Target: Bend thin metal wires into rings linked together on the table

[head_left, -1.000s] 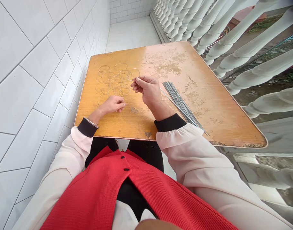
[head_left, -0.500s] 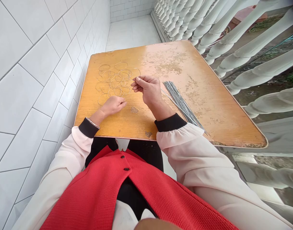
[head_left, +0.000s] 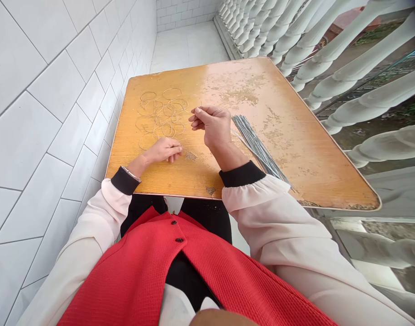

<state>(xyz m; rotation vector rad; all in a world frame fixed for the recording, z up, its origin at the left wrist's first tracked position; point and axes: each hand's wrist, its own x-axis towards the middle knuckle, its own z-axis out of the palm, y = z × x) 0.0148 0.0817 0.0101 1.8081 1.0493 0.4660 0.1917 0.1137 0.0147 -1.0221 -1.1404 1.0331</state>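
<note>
My right hand point(head_left: 216, 124) is closed in a pinch, raised over the middle of the table. A thin wire point(head_left: 200, 100) curves up from its fingertips; the rest of that wire is mostly hidden behind the hand. Lower and to the left, my left hand point(head_left: 164, 150) hovers close to the tabletop, loosely bent, its fingers slightly apart and nothing visible in them. Just beyond it lie several thin wire rings point(head_left: 166, 130), spread and overlapping. A bundle of straight grey wires point(head_left: 258, 147) rests to the right of my right wrist.
The worn orange table point(head_left: 180, 181) has peeled, faded patches on its right side. A white tiled wall point(head_left: 71, 99) runs close along the left. White balusters point(head_left: 363, 97) stand along the right, and pale floor point(head_left: 187, 45) stretches beyond the far edge.
My right hand has shifted slightly right with the wire. My left hand has moved a little right, and its fingers have loosened and spread somewhat.
</note>
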